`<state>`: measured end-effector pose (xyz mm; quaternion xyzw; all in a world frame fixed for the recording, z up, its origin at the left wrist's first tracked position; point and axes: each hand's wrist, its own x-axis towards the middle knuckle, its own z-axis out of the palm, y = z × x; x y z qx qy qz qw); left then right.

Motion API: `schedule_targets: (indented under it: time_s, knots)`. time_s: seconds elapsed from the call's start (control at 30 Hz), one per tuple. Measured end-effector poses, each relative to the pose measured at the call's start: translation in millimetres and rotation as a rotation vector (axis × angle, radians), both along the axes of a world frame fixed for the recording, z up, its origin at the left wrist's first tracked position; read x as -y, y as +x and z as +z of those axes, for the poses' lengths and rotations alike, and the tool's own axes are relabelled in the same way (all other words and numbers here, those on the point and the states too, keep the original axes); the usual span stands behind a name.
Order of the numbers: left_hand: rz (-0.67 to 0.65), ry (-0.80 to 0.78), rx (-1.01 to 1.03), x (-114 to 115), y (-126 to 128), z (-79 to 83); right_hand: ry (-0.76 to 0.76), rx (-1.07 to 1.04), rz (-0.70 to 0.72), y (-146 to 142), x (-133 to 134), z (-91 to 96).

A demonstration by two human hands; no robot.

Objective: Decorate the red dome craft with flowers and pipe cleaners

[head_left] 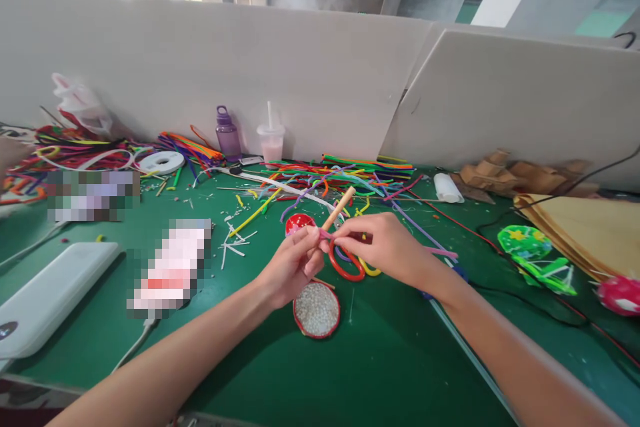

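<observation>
My left hand [293, 263] is closed around a thin wooden stick [340, 205] that points up and to the right. My right hand [383, 247] pinches a pink pipe cleaner [326, 235] against the stick, right next to the left fingers. A red pipe-cleaner loop [346, 268] and a yellow one [369, 271] hang just below the hands. Under the left hand, on the green mat [380, 360], lies a small round red dish [317, 310] filled with white beads. A second red dish [299, 222] sits behind the hands.
Loose pipe cleaners [345, 177] in many colours litter the mat's back, with a purple bottle [229, 135], a lidded cup [271, 141] and a tape roll [161, 161]. A white power bank [47, 297] lies left. Cardboard sheets [590, 227] and a green ornament [535, 257] lie right. White partitions [250, 73] wall the back.
</observation>
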<state>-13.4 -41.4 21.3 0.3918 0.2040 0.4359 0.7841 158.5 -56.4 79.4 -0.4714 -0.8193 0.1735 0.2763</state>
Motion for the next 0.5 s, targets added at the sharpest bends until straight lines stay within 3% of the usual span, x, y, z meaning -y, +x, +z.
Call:
schedule_targets:
  time_s: [0.13, 0.27, 0.37, 0.5]
  knots:
    - [0.098, 0.099, -0.12, 3, 1, 2.7, 0.062, 0.002, -0.082, 2, 3, 4.5]
    - [0.237, 0.342, -0.365, 4, 3, 1.7, 0.266, 0.102, -0.21, 3, 6, 8.1]
    - [0.31, 0.44, -0.438, 4, 3, 1.9, 0.402, 0.232, -0.298, 8, 5, 11.3]
    - [0.418, 0.617, -0.574, 5, -1, 2.4, 0.45, 0.327, -0.371, 18, 2, 17.3]
